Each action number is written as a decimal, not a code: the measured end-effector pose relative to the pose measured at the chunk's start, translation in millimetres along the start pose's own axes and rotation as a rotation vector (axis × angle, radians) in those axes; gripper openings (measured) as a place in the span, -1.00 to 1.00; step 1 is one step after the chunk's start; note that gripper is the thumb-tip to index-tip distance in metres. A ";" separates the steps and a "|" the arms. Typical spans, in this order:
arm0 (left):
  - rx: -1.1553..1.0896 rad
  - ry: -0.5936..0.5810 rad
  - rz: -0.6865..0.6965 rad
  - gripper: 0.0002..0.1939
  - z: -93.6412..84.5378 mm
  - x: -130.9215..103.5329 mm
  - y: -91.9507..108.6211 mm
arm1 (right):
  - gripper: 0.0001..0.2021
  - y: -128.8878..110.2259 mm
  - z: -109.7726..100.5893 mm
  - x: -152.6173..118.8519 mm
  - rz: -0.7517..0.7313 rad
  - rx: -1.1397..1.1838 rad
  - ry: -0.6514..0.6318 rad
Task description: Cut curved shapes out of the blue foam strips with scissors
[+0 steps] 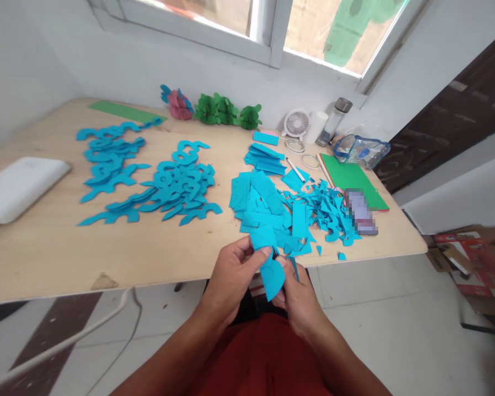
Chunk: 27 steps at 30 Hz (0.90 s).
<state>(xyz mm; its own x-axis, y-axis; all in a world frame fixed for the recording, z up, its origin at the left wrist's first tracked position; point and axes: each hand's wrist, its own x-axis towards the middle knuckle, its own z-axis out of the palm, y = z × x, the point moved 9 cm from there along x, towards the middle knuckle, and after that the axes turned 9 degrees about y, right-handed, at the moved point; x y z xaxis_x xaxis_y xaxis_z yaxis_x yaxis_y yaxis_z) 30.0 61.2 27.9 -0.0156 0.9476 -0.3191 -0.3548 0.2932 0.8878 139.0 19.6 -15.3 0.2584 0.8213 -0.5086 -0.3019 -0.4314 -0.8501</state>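
A folded piece of blue paper (268, 264) with a rounded end is pinched by my left hand (235, 269), thumb on top. It is held over the table's front edge, in front of my body. My right hand (295, 291) is closed at the paper's right side around what look like scissors (275, 255); only a dark sliver shows, the rest being hidden by fingers and paper. Just beyond my hands lies a pile of blue paper sheets (259, 203). Blue offcuts (330, 206) are heaped to its right.
Cut wavy blue strips (181, 187) lie left of centre on the wooden table (45, 253). A white device (22, 187) sits far left. Along the back stand green paper decorations (226, 110), a small fan (297, 124) and a bottle (334, 122). A phone (361, 212) lies right.
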 end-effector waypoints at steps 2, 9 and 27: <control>0.004 0.010 -0.014 -0.90 0.3 0.0 -1.4 | -0.50 -1.4 2.5 -0.5 -0.009 0.006 -0.024; 0.043 -0.008 -0.009 -0.89 3.3 0.3 -0.6 | -0.53 -4.6 5.2 1.2 -0.030 0.031 -0.053; 0.024 -0.060 -0.019 -0.84 3.0 2.0 -2.7 | -0.51 -0.5 3.6 1.8 0.027 -0.001 -0.037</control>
<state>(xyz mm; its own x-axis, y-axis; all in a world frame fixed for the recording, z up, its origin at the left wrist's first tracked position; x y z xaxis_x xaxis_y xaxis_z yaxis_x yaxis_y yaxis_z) 33.8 62.6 25.8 0.0473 0.9476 -0.3158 -0.3323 0.3131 0.8897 136.3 22.7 -15.3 0.2161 0.8224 -0.5263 -0.3075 -0.4543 -0.8361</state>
